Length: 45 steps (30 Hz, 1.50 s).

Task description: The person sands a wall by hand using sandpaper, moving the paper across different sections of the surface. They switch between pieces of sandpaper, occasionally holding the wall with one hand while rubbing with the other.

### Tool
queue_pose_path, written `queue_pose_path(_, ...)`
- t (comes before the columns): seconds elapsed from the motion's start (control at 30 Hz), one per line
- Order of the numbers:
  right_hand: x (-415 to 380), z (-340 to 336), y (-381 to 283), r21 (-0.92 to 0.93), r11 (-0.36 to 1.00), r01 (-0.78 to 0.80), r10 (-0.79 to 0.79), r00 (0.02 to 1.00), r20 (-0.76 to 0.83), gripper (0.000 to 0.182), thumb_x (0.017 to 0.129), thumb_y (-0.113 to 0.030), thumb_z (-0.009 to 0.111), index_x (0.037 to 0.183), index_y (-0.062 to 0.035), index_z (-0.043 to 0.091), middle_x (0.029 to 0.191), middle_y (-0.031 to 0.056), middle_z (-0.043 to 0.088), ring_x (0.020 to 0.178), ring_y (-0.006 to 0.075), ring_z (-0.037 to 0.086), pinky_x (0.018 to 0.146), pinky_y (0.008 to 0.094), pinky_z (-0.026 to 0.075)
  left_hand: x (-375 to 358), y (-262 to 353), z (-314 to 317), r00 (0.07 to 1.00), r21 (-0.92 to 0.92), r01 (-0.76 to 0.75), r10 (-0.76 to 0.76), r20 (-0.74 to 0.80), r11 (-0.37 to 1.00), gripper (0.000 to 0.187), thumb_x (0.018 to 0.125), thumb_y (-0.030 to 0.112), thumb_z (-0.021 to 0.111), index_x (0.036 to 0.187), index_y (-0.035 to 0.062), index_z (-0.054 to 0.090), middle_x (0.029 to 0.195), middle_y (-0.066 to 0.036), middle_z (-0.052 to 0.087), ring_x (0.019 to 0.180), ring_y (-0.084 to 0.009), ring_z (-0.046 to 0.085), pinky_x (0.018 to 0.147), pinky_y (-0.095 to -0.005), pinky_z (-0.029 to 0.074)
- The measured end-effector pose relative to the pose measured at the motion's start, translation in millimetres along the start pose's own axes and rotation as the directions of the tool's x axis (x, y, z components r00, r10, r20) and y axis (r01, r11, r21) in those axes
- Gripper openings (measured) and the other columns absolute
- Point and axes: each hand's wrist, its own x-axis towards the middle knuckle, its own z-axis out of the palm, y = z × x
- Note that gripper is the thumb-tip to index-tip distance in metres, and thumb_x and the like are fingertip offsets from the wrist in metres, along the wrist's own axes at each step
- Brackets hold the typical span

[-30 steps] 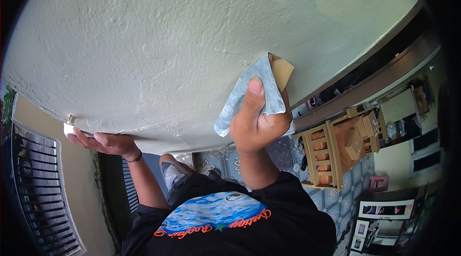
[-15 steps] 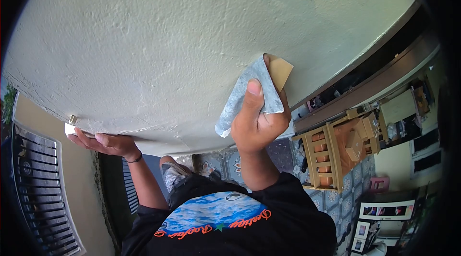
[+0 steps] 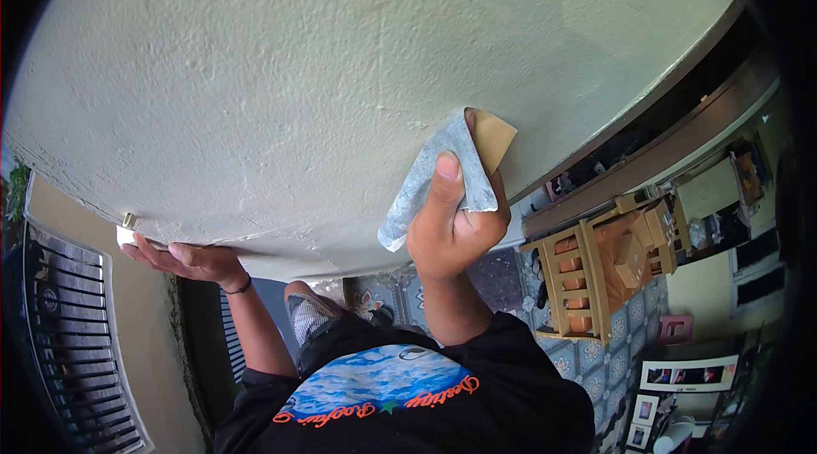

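Note:
My right hand (image 3: 458,228) pinches a folded sheet of sandpaper (image 3: 430,173), grey-blue on one face, with my thumb on top of it. A tan part (image 3: 492,139) of the sheet sticks out beyond my fingers. The sheet is against or very near the pale textured wall (image 3: 281,97); exact contact cannot be made out. At the left, my left hand (image 3: 191,260) is palm up with its fingers stretched out, beside the wall's lower edge. Its fingertips are by a small white piece (image 3: 126,234) at the wall's corner.
A wooden bench (image 3: 579,284) with orange cushions and cardboard boxes (image 3: 631,258) stands on the patterned tile floor at the right. Near it is a pink stool (image 3: 675,329). A dark barred gate (image 3: 81,326) is at the far left.
My right hand and the sheet have moved slightly down in the view. My left hand keeps almost the same place at the wall's edge.

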Motion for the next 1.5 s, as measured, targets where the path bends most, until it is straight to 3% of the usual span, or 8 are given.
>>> queue_pose_path(0.23,-2,-1,4,0.045,0.995,-0.087,0.086,0.996,0.037,0.029,0.087,-0.01,0.059,0.114,0.0012,0.062,0.096,0.0173,0.067,0.086,0.0271,0.067,0.072,0.0318,0.051,0,-4,-3,1.0,0.083,-0.011,0.011,0.002,0.997,0.057,0.095,0.038,0.025,0.135,-0.0028,0.034,0.14,-0.017,0.033,0.134,-0.0328,0.024,0.11,-0.0503,0.021)
queue_pose_path(0.4,3,-2,3,0.0,1.0,-0.022,0.022,1.0,-0.021,0.028,0.088,-0.011,0.058,0.112,0.0017,0.062,0.096,0.0168,0.067,0.081,0.0253,0.066,0.069,0.0317,0.05,3,11,0,0.999,0.092,-0.034,0.034,0.002,0.995,0.046,0.098,0.039,0.024,0.134,0.0112,0.034,0.138,-0.019,0.035,0.132,-0.0356,0.027,0.108,-0.0524,0.024)
queue_pose_path(0.57,4,-1,10,0.008,0.999,0.035,-0.034,0.998,-0.052,0.028,0.089,-0.012,0.058,0.114,0.0013,0.062,0.094,0.0155,0.066,0.073,0.0207,0.064,0.063,0.0286,0.047,-4,-15,-1,0.989,0.09,-0.151,0.15,0.017,0.984,0.052,0.096,0.036,0.027,0.134,0.0011,0.036,0.14,-0.021,0.032,0.134,-0.0338,0.025,0.109,-0.0504,0.022)
queue_pose_path(0.7,-1,-6,-7,0.042,0.99,-0.132,0.129,0.989,0.067,0.029,0.087,-0.009,0.059,0.114,0.0011,0.061,0.094,0.0159,0.066,0.077,0.0229,0.065,0.066,0.0298,0.049,-1,1,-1,1.0,0.008,0.011,-0.011,0.001,1.0,0.055,0.093,0.033,0.025,0.134,-0.0022,0.035,0.143,-0.021,0.026,0.136,-0.0329,0.02,0.11,-0.0509,0.02)
queue_pose_path(0.73,-5,1,-8,0.007,1.0,0.003,-0.004,0.997,0.08,0.031,0.084,-0.005,0.06,0.115,0.0014,0.061,0.095,0.0166,0.066,0.08,0.0253,0.066,0.071,0.0309,0.05,1,-1,1,1.0,-0.01,-0.007,0.007,-0.015,1.0,0.054,0.094,0.032,0.027,0.134,-0.0037,0.035,0.143,-0.021,0.028,0.136,-0.033,0.022,0.11,-0.0498,0.021)
queue_pose_path(0.83,-1,0,-18,0.036,0.996,-0.081,0.074,0.985,0.157,0.031,0.091,-0.012,0.054,0.111,0.0112,0.059,0.1,0.0232,0.065,0.094,0.0303,0.063,0.082,0.0367,0.047,-1,2,0,1.0,-0.022,0.021,-0.021,0.004,1.0,0.054,0.093,0.03,0.027,0.134,-0.004,0.035,0.144,-0.021,0.025,0.136,-0.0328,0.021,0.11,-0.0497,0.02)
queue_pose_path(1.37,-2,8,-17,0.048,0.999,-0.017,0.012,0.993,0.116,0.033,0.091,-0.015,0.054,0.11,0.0124,0.058,0.095,0.0226,0.065,0.087,0.0277,0.065,0.073,0.0334,0.049,-1,0,-2,0.999,0.02,0.017,-0.017,0.029,1.0,0.056,0.095,0.034,0.023,0.135,-0.0029,0.033,0.144,-0.022,0.024,0.136,-0.0336,0.019,0.11,-0.0497,0.02)
queue_pose_path(1.5,-3,7,-22,0.047,0.998,-0.035,0.028,0.989,0.146,0.033,0.091,-0.015,0.054,0.11,0.0125,0.058,0.096,0.0218,0.066,0.086,0.0273,0.065,0.074,0.0332,0.048,-2,-2,0,0.99,0.1,-0.136,0.133,0.036,0.986,0.053,0.094,0.031,0.023,0.135,-0.0006,0.034,0.142,-0.019,0.028,0.136,-0.0328,0.021,0.109,-0.0524,0.023)
